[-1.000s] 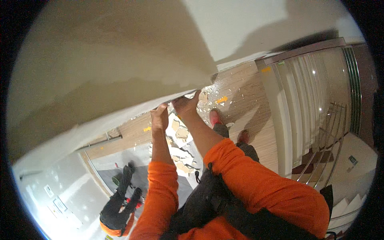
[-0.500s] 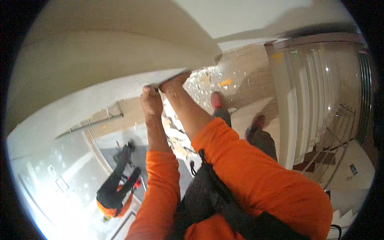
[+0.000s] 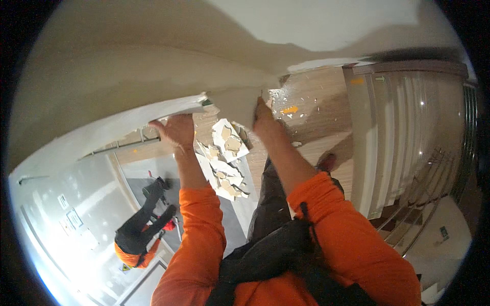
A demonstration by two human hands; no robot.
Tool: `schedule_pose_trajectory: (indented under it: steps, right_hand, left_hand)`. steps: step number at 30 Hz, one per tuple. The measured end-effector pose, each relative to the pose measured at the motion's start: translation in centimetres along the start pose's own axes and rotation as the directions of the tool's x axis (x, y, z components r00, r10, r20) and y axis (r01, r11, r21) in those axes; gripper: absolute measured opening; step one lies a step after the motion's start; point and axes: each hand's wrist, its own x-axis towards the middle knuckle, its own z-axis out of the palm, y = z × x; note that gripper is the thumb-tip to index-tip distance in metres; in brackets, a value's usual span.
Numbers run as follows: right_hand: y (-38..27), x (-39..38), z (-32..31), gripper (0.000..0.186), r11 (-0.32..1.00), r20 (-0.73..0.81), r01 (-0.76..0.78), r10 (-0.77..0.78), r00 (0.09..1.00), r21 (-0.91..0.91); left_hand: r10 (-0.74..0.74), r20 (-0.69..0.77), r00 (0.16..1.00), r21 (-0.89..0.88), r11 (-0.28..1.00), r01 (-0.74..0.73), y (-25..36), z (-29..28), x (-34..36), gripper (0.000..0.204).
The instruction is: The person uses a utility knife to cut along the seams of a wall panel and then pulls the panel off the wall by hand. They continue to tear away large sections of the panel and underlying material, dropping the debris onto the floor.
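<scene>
A pale wall board (image 3: 153,66) spans the upper left, with a broken white edge. My left hand (image 3: 177,131) is against its lower edge, thumb spread wide; the fingertips are out of sight at the board. Beside the break hangs a loose piece of plasterboard (image 3: 232,104). My right hand (image 3: 266,118) grips the right side of that piece, fingers partly hidden by it. Below, between my forearms, broken plasterboard pieces (image 3: 227,168) lie heaped on the floor.
White crumbs and an orange arrow marking (image 3: 290,109) are on the wood-look floor (image 3: 321,97). A ladder (image 3: 122,145) lies at left. Another person (image 3: 145,224) in orange and black is at lower left. Pale stacked panels (image 3: 393,137) and metal rails (image 3: 423,204) stand at right.
My hands have moved apart, the left along the board's edge to the left, the right to the right. The plasterboard piece now shows broad between them, and more of the heap is visible.
</scene>
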Motion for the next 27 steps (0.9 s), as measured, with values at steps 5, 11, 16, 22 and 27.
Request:
schedule_pose_trajectory:
  steps: [5,11,16,22,27]
  right_hand:
    - [-6.2,0.0,-1.9,0.042,0.777,-0.176,-0.02,-0.117,0.978,-0.63]
    - [-8.2,-2.4,-0.5,0.04,0.283,-0.171,-0.116,-0.181,0.968,-0.952]
    - [-10.9,-4.7,1.6,0.039,0.049,-0.177,-0.173,-0.089,0.98,-0.984]
    - [-13.2,-5.8,3.0,0.038,-0.108,-0.182,-0.192,-0.092,0.979,-0.976]
    - [-13.2,-5.0,3.6,0.038,-0.161,-0.169,-0.167,-0.002,0.986,-0.973]
  left_hand:
    - [0.149,-0.155,0.977,0.093,0.986,-0.136,-2.0,5.2,0.0,0.109]
    - [0.144,-0.367,0.919,0.099,0.988,-0.115,-2.8,4.1,-0.9,0.103]
    - [0.061,-0.379,0.923,0.11,0.994,-0.02,-2.7,4.7,-2.7,0.114]
    - [0.12,-0.336,0.934,0.129,0.988,-0.081,-1.9,5.7,-3.2,0.118]
    - [0.148,-0.371,0.917,0.257,0.965,-0.052,0.3,8.5,-12.0,0.094]
